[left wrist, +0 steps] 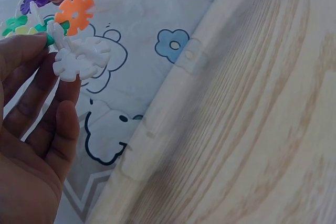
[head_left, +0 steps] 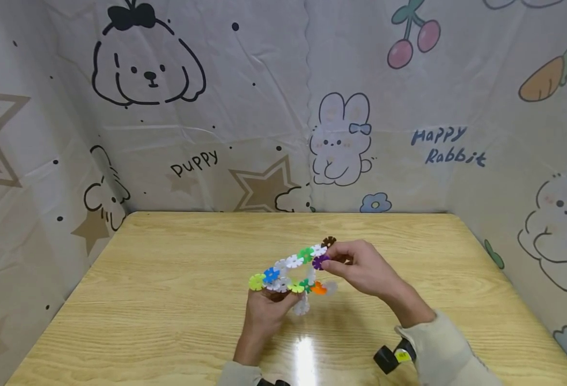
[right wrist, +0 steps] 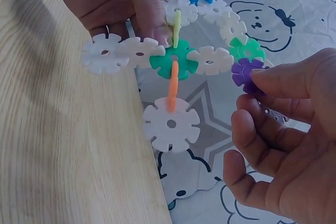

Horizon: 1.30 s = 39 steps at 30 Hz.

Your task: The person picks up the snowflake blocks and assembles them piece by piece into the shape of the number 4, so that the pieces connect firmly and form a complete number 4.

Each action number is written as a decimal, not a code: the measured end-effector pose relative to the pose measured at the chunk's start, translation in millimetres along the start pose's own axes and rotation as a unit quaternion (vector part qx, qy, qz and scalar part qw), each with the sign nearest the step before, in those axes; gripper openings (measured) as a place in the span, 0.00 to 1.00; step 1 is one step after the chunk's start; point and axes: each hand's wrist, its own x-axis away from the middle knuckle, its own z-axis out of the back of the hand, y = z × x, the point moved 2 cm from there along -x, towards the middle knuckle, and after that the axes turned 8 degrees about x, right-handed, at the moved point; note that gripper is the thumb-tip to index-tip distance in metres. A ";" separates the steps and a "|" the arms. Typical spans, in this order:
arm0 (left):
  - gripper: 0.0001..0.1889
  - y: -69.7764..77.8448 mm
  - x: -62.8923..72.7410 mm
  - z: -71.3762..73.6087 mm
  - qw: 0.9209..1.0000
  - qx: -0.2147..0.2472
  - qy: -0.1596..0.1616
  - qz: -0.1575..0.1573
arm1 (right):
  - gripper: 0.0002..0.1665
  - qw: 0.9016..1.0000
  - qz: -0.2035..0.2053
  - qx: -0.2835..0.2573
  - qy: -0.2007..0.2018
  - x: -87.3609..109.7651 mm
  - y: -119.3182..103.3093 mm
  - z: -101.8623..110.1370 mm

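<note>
Several interlocking plastic snowflake discs form a joined structure [head_left: 294, 261] held above the table. My left hand [head_left: 264, 313] grips its lower left side, thumb on top near a yellow-green disc [head_left: 296, 288]. My right hand [head_left: 364, 268] pinches a purple disc [right wrist: 244, 74] between thumb and forefinger at the structure's right end. Beyond those fingertips a brown disc [head_left: 329, 242] shows. An orange disc [left wrist: 75, 14] and a white disc [right wrist: 171, 124] stick out from the green disc [right wrist: 174, 60]. Whether the purple disc is slotted into its neighbour I cannot tell.
The wooden table [head_left: 167, 252] lies beneath both hands. A patterned cloth [head_left: 259, 107] hangs behind it and along the sides. A black wrist camera [head_left: 386, 359] sits on the right sleeve.
</note>
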 end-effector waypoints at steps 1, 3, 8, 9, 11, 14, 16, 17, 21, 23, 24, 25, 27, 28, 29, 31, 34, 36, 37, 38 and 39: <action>0.20 -0.2 -0.2 0.1 1.000 -0.005 -0.001 0.001 | 0.04 1.000 -0.001 -0.001 -0.001 -0.5 -0.2 0.1; 0.21 0.1 -0.5 -0.1 1.000 -0.011 -0.004 0.002 | 0.04 1.000 -0.003 -0.002 -0.002 -1.2 -0.8 0.5; 0.22 0.9 -0.1 -1.2 1.000 -0.013 -0.010 0.012 | 0.04 1.000 0.000 -0.005 -0.008 -2.2 -2.7 0.8; 0.21 0.8 0.1 -1.4 1.000 -0.013 -0.009 0.013 | 0.04 1.000 0.001 -0.006 -0.009 -2.3 -3.0 0.7; 0.20 0.5 0.0 -1.9 1.000 -0.008 -0.009 0.010 | 0.04 1.000 0.004 -0.007 -0.013 -3.1 -3.7 0.6; 0.20 0.4 -0.3 -2.8 1.000 0.003 -0.006 0.007 | 0.05 1.000 0.008 -0.005 -0.016 -4.3 -4.4 0.3; 0.20 0.8 -0.4 -3.3 1.000 0.004 -0.003 0.009 | 0.05 1.000 0.011 -0.001 -0.017 -4.6 -5.0 0.3; 0.20 0.8 -0.4 -3.3 1.000 0.000 -0.001 0.012 | 0.05 1.000 0.012 0.002 -0.017 -4.8 -5.4 0.2; 0.20 2.0 0.7 -2.7 0.999 -0.050 0.010 0.018 | 0.05 1.000 0.008 0.011 -0.018 -4.5 -7.5 -0.9; 0.19 2.2 1.3 -2.0 0.997 -0.077 0.010 0.013 | 0.05 1.000 0.005 0.012 -0.017 -4.2 -8.4 -2.0; 0.20 2.2 1.4 -1.8 0.996 -0.087 0.009 0.007 | 0.05 1.000 0.004 0.012 -0.016 -4.0 -8.8 -2.5; 0.19 1.9 1.3 -1.7 0.996 -0.089 0.007 0.001 | 0.05 1.000 0.004 0.013 -0.015 -3.7 -8.5 -3.0; 0.19 1.6 1.7 -1.6 0.996 -0.091 0.010 -0.012 | 0.05 1.000 0.004 0.013 -0.013 -3.4 -7.7 -4.2; 0.19 1.4 1.9 -1.7 0.996 -0.087 0.013 -0.017 | 0.05 1.000 0.004 0.014 -0.013 -3.4 -7.3 -4.7; 0.19 1.3 1.9 -1.7 0.996 -0.086 0.015 -0.022 | 0.05 1.000 0.006 0.014 -0.012 -3.3 -6.9 -5.2; 0.18 1.6 2.1 -2.3 0.996 -0.080 0.022 -0.029 | 0.05 1.000 0.011 0.017 -0.011 -3.5 -6.3 -6.4; 0.18 1.1 2.2 -2.7 0.996 -0.078 0.028 -0.039 | 0.05 0.999 0.020 0.031 -0.006 -3.8 -7.3 -7.5; 0.17 0.6 2.2 -2.7 0.996 -0.074 0.028 -0.047 | 0.05 0.999 0.028 0.046 -0.002 -4.5 -8.2 -8.0; 0.17 0.3 2.3 -2.8 0.996 -0.073 0.028 -0.050 | 0.06 0.998 0.030 0.052 -0.001 -4.8 -8.8 -8.2; 0.17 -0.1 2.3 -2.6 0.996 -0.071 0.026 -0.055 | 0.06 0.998 0.033 0.057 -0.001 -4.9 -9.4 -8.2; 0.17 -0.5 2.5 -2.5 0.995 -0.070 0.023 -0.060 | 0.06 0.998 0.034 0.059 -0.001 -5.0 -10.1 -8.2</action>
